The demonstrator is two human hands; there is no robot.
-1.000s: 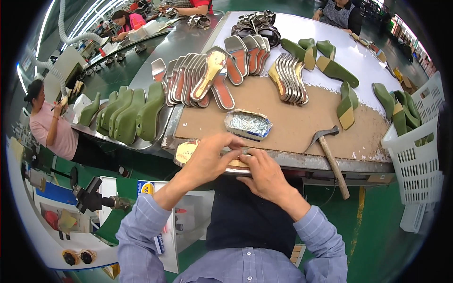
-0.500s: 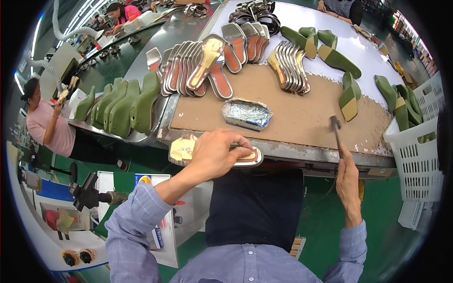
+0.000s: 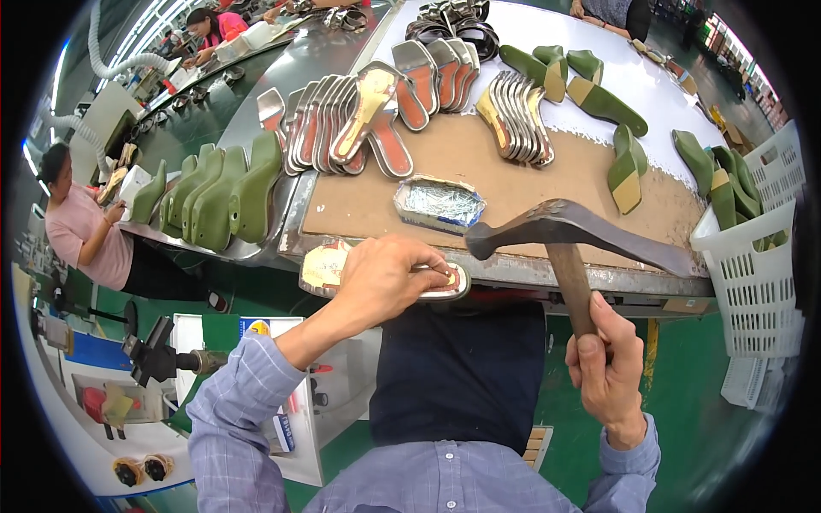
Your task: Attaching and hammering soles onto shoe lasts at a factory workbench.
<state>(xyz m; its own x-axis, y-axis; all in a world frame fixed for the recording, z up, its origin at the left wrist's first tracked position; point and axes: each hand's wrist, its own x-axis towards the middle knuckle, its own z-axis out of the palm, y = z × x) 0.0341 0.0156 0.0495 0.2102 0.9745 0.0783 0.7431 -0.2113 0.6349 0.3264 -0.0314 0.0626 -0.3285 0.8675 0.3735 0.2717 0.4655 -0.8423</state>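
Observation:
My left hand point(image 3: 385, 278) lies over a shoe insole point(image 3: 323, 267) at the table's front edge. Its thumb and forefinger are pinched together at the insole's right end; anything tiny between them is too small to make out. Wrapped round the wooden handle of a hammer is my right hand point(image 3: 609, 363). The dark, curved hammer head point(image 3: 560, 224) is raised to the right of the insole, with its round face toward my left hand. Just beyond the left hand sits a small open box point(image 3: 440, 205) full of thin metal nails.
Metal-edged insoles point(image 3: 329, 124) stand in rows behind the nail box. Green shoe lasts point(image 3: 252, 192) stand at left, with another last point(image 3: 629, 167) at right. A white basket point(image 3: 753, 282) of lasts is beside the table's right corner. A person in pink point(image 3: 85, 222) works at left.
My right hand has brought the hammer up and inward, so its head now looms large near the insole. My left hand keeps its pinch on the insole.

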